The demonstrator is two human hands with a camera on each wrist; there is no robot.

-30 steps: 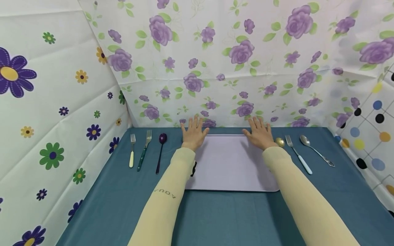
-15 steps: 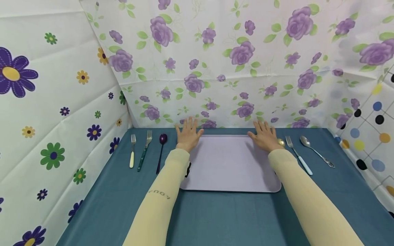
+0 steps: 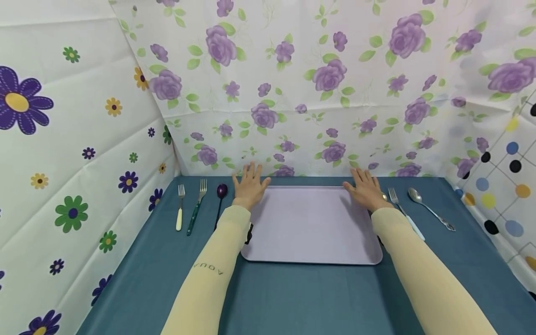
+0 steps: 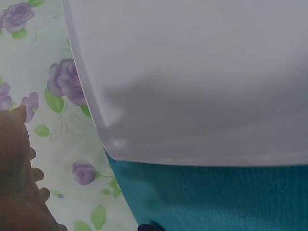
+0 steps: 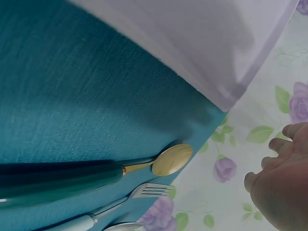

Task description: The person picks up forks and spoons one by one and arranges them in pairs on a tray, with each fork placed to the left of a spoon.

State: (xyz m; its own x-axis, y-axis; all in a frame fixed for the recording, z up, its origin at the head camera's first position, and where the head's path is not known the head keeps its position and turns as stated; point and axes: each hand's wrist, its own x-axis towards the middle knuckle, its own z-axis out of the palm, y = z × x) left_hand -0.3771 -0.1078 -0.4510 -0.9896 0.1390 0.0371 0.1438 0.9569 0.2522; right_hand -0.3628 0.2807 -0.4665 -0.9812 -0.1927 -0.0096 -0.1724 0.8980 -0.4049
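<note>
A pale lilac tray (image 3: 311, 228) lies flat on the teal cloth in the middle of the table. Over its far left corner my left hand (image 3: 250, 187) is held with fingers spread, gripping nothing. My right hand (image 3: 365, 190) hovers likewise over the far right corner, fingers straight and apart. Shadows of both hands fall on the tray, as the left wrist and right wrist views also show. Close beside the right hand is a gold spoon with a green handle (image 5: 171, 161), mostly hidden by the sleeve in the head view.
Left of the tray lie a cream-handled fork (image 3: 180, 209), a green-handled fork (image 3: 197, 207) and a dark purple spoon (image 3: 221, 191). To its right are a fork with a pale blue handle (image 3: 404, 209) and a silver spoon (image 3: 431, 209). A flowered sheet (image 3: 301, 83) hangs behind the table.
Both hands have spread apart, the left one moving left and the right one moving right, fingers still extended. Tray and cutlery stay in place.
</note>
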